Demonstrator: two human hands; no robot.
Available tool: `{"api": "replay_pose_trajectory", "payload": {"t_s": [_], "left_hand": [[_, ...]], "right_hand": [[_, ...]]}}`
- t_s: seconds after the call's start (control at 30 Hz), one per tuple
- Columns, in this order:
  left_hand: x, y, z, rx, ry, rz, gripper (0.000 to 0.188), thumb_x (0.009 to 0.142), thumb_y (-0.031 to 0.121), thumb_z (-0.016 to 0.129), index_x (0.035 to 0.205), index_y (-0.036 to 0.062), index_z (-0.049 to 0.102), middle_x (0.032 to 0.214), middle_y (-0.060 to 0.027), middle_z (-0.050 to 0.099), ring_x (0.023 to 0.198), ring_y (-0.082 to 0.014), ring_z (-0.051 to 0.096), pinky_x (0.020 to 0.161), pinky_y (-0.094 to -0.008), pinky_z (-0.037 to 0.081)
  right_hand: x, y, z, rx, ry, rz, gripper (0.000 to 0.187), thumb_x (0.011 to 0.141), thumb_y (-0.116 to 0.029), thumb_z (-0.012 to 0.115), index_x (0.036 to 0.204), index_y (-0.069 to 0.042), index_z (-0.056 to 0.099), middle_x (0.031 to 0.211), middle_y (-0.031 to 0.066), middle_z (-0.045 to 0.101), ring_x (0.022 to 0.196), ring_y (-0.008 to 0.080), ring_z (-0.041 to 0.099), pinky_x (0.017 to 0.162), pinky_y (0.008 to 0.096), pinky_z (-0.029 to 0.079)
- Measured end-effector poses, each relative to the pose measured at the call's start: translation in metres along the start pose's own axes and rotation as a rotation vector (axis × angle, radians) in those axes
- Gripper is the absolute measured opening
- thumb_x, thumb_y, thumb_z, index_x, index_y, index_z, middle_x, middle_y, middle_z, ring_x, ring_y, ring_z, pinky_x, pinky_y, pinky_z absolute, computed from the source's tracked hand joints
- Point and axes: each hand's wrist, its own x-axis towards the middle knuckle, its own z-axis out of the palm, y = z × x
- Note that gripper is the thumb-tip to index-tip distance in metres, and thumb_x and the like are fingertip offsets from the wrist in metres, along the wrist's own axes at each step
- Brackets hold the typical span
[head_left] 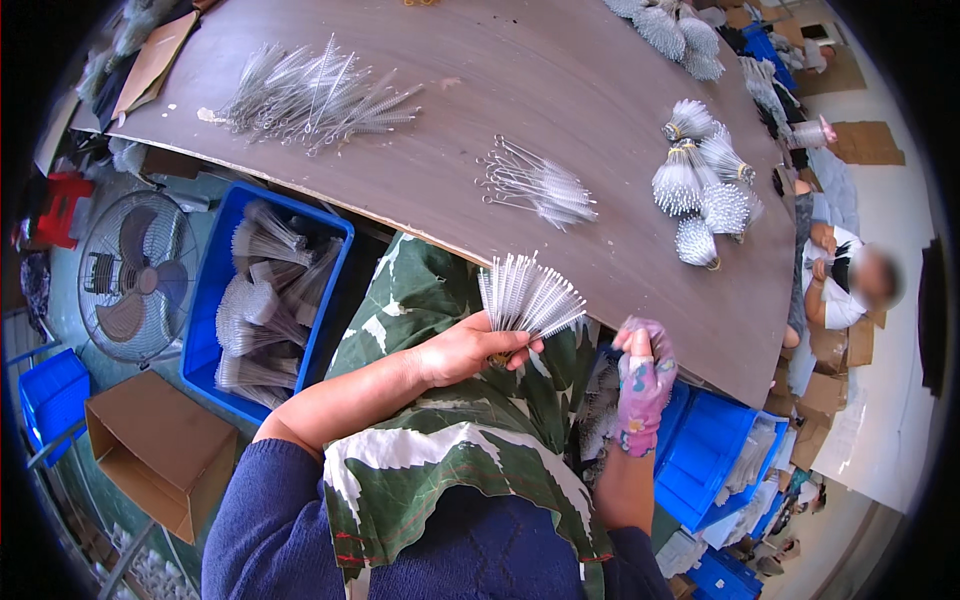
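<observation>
A fanned bundle of thin white-bristled wire brushes (532, 297) stands up out of my left hand (487, 346), whose bare fingers close round its lower end above my lap. My right hand (645, 377), in a pink floral fingerless glove, is raised beside the table edge, apart from the bundle. Its thumb and fingers are pinched together, and anything between them is too small to make out. On the table ahead lies a small loose pile of looped wire brushes (540, 185). Farther left is a larger heap of the same brushes (310, 95).
Tied brush bundles (703, 180) stand at the right of the brown table (440, 120). On my left are a blue crate (200, 340) of brush bundles, a floor fan (140, 275) and a cardboard box (150, 440). More blue crates (700, 455) stand at right; another person (840, 270) sits beyond.
</observation>
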Motion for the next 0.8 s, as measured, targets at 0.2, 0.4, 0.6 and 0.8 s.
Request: {"api": "replay_pose_trajectory", "payload": {"t_s": [0.2, 0.4, 0.6, 0.8], "left_hand": [[0.003, -0.010, -0.009, 0.094, 0.012, 0.028, 0.017, 0.089, 0.020, 0.054, 0.095, 0.0056, 0.060, 0.083, 0.0005, 0.058, 0.076, -0.0071, 0.050, 0.070, -0.0241, 0.041], [0.002, -0.009, -0.008, 0.077, 0.073, 0.019, 0.017, 0.087, 0.019, 0.057, 0.096, 0.0041, 0.059, 0.085, -0.0006, 0.059, 0.081, -0.0090, 0.053, 0.078, -0.0244, 0.042], [0.001, -0.005, -0.007, 0.000, 0.064, 0.025, 0.018, 0.089, 0.018, 0.055, 0.099, 0.0035, 0.057, 0.087, -0.0025, 0.060, 0.084, -0.0111, 0.056, 0.079, -0.0257, 0.045], [0.001, -0.004, -0.006, -0.057, 0.065, 0.045, 0.019, 0.089, 0.016, 0.055, 0.102, 0.0023, 0.056, 0.093, -0.0044, 0.061, 0.086, -0.0126, 0.058, 0.079, -0.0264, 0.047]], "right_hand": [[-0.005, 0.008, 0.009, -0.281, -0.015, 0.211, 0.031, 0.088, -0.018, 0.055, 0.114, -0.001, 0.051, 0.101, 0.0073, 0.058, 0.079, 0.0091, 0.055, 0.060, 0.0199, 0.042], [0.015, -0.012, 0.053, 0.030, -0.077, 0.159, 0.034, 0.087, -0.015, 0.057, 0.117, -0.004, 0.049, 0.102, 0.0032, 0.057, 0.072, 0.0052, 0.049, 0.062, 0.0179, 0.041], [0.008, -0.039, 0.052, 0.132, -0.026, 0.172, 0.027, 0.089, -0.006, 0.047, 0.116, -0.004, 0.049, 0.094, 0.0043, 0.054, 0.069, 0.0066, 0.049, 0.055, 0.0188, 0.040], [-0.006, -0.061, 0.045, 0.024, -0.302, 0.391, 0.025, 0.088, -0.009, 0.054, 0.111, 0.000, 0.054, 0.096, 0.0062, 0.058, 0.071, 0.0058, 0.050, 0.057, 0.0198, 0.040]]}}
